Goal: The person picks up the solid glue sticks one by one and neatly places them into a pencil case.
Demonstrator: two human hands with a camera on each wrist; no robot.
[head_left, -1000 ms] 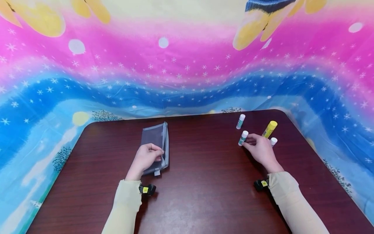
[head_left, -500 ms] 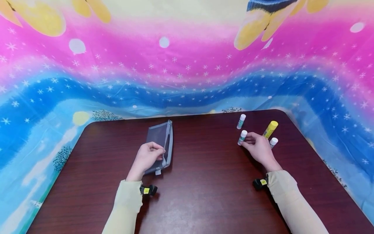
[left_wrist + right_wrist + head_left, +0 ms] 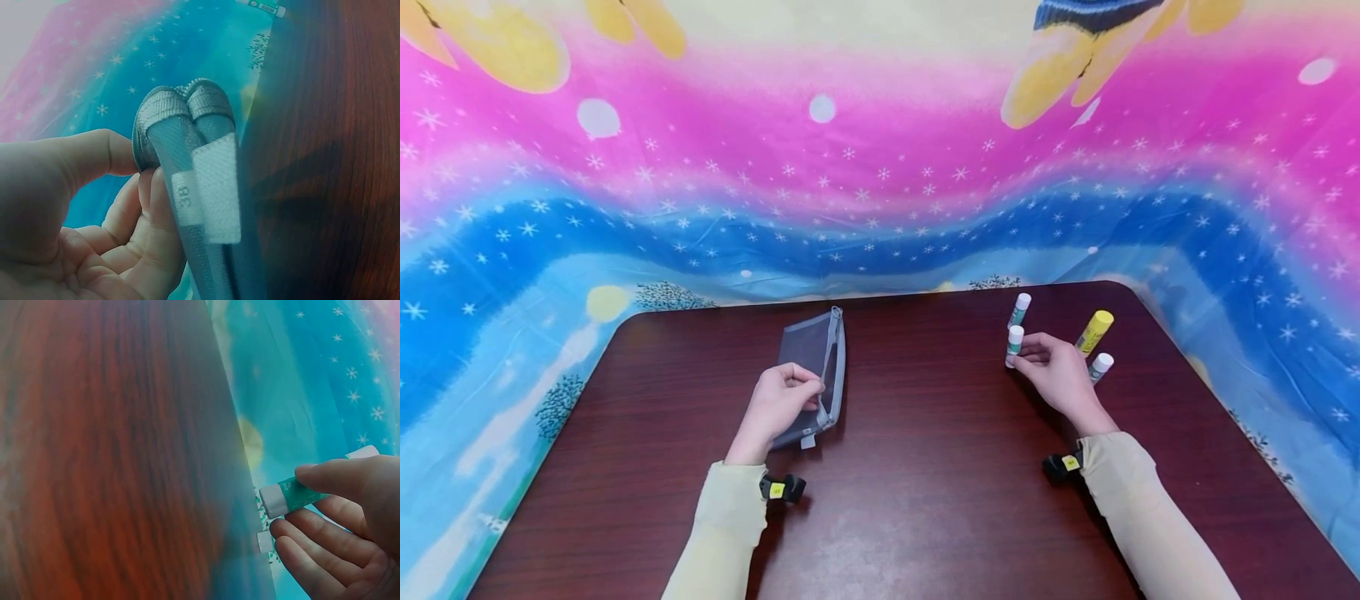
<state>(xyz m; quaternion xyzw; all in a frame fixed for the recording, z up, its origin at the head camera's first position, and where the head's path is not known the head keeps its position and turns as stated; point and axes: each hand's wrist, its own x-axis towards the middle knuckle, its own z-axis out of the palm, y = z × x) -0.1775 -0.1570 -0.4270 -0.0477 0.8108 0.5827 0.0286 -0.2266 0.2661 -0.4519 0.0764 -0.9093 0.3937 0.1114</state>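
My left hand point(image 3: 782, 404) pinches the zippered edge of a grey mesh zip pouch point(image 3: 805, 343) between thumb and fingers. The pouch's mouth gapes toward the right, and a pale fabric tag point(image 3: 217, 187) hangs off its near end in the left wrist view. At the right, my right hand point(image 3: 1060, 371) grips a green-and-white glue stick point(image 3: 1014, 343), thumb on one side and fingertips on the other. In the right wrist view the same glue stick point(image 3: 294, 495) shows white at both ends, its middle partly covered by the thumb.
A similar glue stick point(image 3: 1019, 310) stands just behind the held one. To the right of the hand are a larger yellow glue stick point(image 3: 1096, 330) and a white-capped stick point(image 3: 1101, 365), partly hidden. A patterned cloth point(image 3: 880, 200) rises behind the dark wooden table point(image 3: 910, 450).
The right hand has shifted slightly left with the glue stick, uncovering more of the white-capped stick. The pouch has moved a little right, its mouth edge tilting up, in the left hand's pinch.
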